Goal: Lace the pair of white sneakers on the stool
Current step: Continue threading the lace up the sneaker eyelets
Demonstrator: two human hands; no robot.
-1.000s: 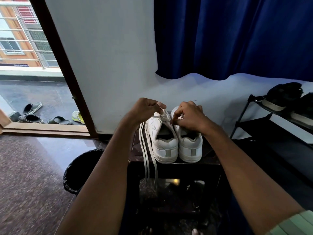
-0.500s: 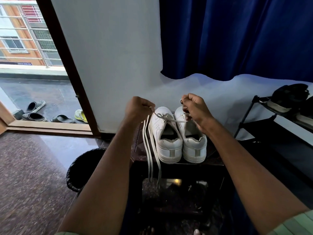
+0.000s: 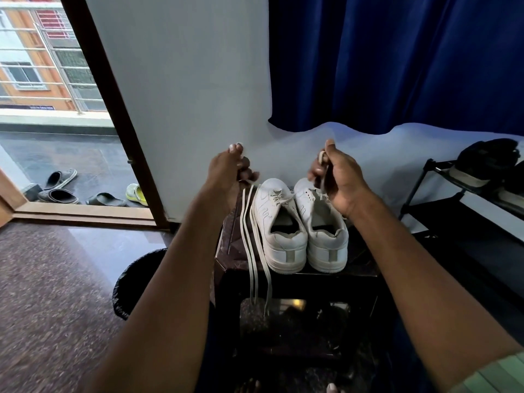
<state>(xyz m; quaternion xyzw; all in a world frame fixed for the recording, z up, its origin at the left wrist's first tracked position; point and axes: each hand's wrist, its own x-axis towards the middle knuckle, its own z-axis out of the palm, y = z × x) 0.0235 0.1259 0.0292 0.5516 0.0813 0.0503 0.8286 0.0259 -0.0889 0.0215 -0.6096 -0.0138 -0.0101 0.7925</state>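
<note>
Head view: we see the fingers of the left hand [image 3: 226, 173] curled and pinching one end of the white lace [image 3: 279, 200], with the thumb raised above them. The fingers of the right hand [image 3: 338, 180] are curled around the other end of the same lace, which loops out above the fist. Both hands are raised above the toes of the shoes and held apart, and the lace runs taut from each down to the front eyelets of the left sneaker [image 3: 279, 228]. Both forearms reach forward from the lower edge of the frame, the right one showing a pale green sleeve [image 3: 493, 375].

The left sneaker and the right sneaker [image 3: 324, 231] stand side by side, touching, heels toward us, on the dark stool [image 3: 360, 268]. Loose laces [image 3: 255, 251] hang just beside the left sneaker, over the stool's front edge.

A black bin [image 3: 136, 282] stands on the floor left of the stool; we cannot tell its contents. A black shoe rack [image 3: 431, 194] at the right carries dark shoes [image 3: 485, 163]. Sandals [image 3: 61, 188] lie beyond the open doorway.
</note>
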